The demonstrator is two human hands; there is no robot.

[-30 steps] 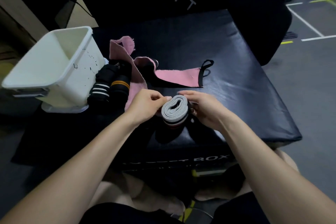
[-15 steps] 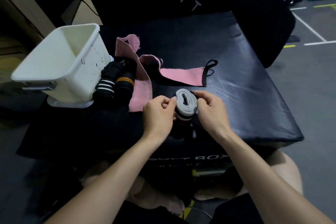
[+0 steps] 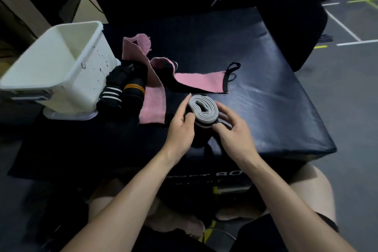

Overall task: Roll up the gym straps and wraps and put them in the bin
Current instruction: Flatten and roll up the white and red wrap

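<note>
On black padded box (image 3: 255,71), maybe gym floor (image 3: 351,92)

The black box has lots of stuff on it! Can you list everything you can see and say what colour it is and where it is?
grey wrap: 1, grey with black edge, rolled up, near the box's front, between both hands
pink wraps: 2, pink, unrolled, lying mid-box
black rolls: 2, one white-striped, one orange-striped, beside the bin
bin: 1, white, on the box's left, nothing visible inside
black box: 1, black, padded, under everything
floor: grey with white and yellow lines, right side
left hand: 1, holds the roll's left side
right hand: 1, holds the roll's right side
</note>
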